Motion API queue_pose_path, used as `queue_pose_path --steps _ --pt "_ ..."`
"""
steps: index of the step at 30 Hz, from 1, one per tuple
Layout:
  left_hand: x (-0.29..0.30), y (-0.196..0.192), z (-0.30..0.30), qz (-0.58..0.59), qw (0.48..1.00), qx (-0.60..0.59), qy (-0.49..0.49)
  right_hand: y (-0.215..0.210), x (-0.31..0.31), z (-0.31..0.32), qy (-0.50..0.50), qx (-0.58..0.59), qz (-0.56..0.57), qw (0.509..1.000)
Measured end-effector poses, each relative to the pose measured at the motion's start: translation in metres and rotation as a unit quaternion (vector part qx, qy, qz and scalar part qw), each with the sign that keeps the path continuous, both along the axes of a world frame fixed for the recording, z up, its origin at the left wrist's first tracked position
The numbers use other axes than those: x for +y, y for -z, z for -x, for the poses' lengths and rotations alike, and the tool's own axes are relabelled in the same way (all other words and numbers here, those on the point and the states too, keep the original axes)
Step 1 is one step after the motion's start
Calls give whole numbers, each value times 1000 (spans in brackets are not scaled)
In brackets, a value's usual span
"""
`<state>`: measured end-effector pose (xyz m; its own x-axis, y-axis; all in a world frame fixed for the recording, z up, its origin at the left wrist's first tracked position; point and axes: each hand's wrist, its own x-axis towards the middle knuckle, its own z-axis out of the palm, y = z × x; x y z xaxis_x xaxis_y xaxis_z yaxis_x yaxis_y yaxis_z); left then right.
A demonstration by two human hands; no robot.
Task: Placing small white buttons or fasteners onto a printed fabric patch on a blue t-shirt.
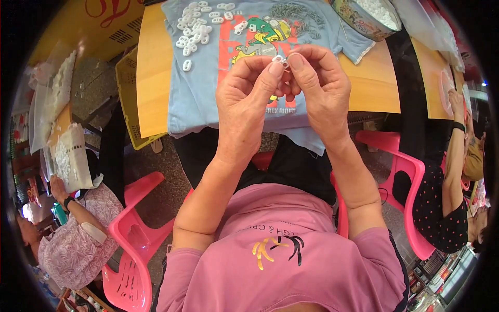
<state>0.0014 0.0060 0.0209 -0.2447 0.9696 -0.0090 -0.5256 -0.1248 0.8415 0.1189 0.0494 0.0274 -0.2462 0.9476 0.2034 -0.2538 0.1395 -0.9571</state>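
Above a blue printed T-shirt (pixel 195 104) spread on the table, my two hands meet at the fingertips. My left hand (pixel 244 96) pinches a small white plastic piece with round holes (pixel 279 60) between thumb and fingers. Closed the same way, my right hand (pixel 323 91) presses its thumb and fingertips at the piece's right side; whether it also holds a separate small part is hidden. Similar white pieces (pixel 195 32) lie heaped on the shirt at the far left, with a single one (pixel 187 65) apart. Small grey parts (pixel 304 21) are scattered at the far right of the shirt.
A round tin (pixel 358 27) filled with white pieces stands at the back right. The yellow table (pixel 152 78) has a yellow crate (pixel 126 93) beside its left edge. Pink chairs (pixel 138 244) flank me; one person (pixel 78 234) sits left, another (pixel 442 208) right.
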Motion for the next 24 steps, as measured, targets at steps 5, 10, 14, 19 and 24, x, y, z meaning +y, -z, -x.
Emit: queue_pose_path --steps 5,10,14,19,24 --pt "0 -3 1 9 1000 5 -5 -1 3 -5 -12 -48 -38 998" --pt "0 -5 3 17 1000 12 5 -3 17 -20 -24 -147 -116 982" --pt "0 -4 4 7 1000 14 13 -3 26 -28 -44 -225 -261 938" --pt "0 -2 2 3 999 17 38 -2 21 -26 -38 -214 -189 958" --pt "13 12 7 16 996 -83 -2 9 26 -18 -29 -233 -107 966"
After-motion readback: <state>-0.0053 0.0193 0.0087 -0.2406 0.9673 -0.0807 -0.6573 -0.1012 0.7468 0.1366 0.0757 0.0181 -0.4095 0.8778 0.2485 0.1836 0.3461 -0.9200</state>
